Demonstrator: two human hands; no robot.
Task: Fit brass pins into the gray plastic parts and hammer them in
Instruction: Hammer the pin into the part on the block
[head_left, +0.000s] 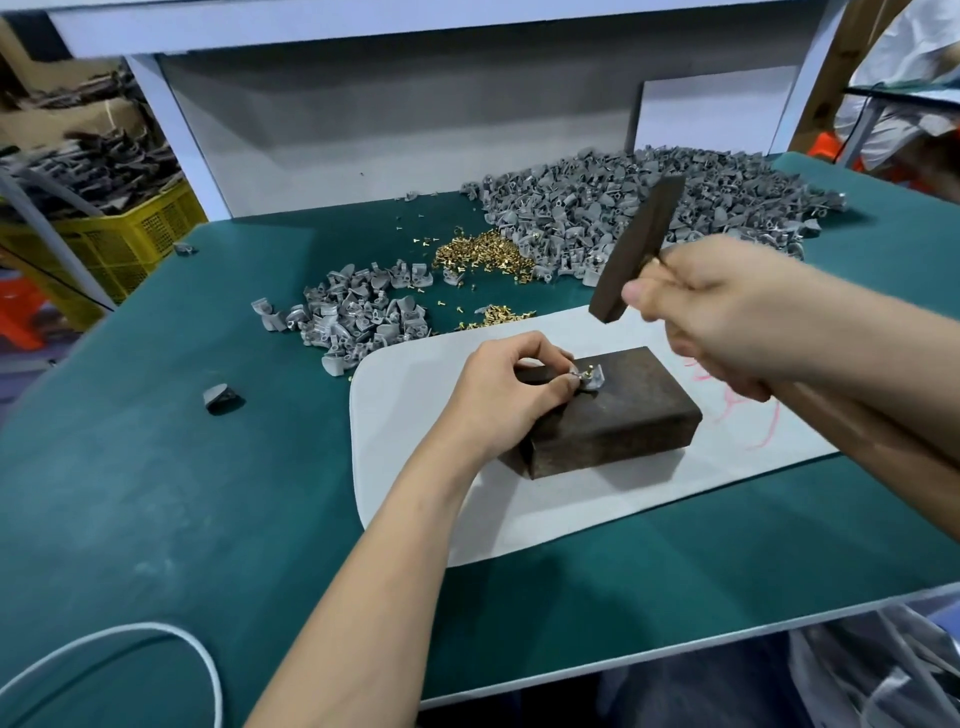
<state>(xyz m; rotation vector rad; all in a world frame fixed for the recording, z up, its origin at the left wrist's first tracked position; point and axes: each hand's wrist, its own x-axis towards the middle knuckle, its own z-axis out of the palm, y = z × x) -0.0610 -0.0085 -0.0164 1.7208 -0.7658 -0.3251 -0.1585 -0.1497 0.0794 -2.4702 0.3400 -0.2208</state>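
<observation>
My left hand (511, 387) pinches a gray plastic part (592, 379) on top of a dark metal block (618, 415). A brass pin (588, 371) stands in the part. My right hand (722, 317) grips a hammer whose dark head (636, 249) is raised above and to the right of the block. The hammer's handle is mostly hidden by my fingers. A big heap of gray parts (623, 208) lies at the back right, a smaller heap (353, 317) left of centre, and loose brass pins (483, 254) lie between them.
The block rests on a white mat (415, 467) with red marks, on a green table (156, 467). One stray gray part (222, 399) lies at the left. A white cable (156, 639) loops at the front left. A yellow crate (130, 234) stands beyond the table's left edge.
</observation>
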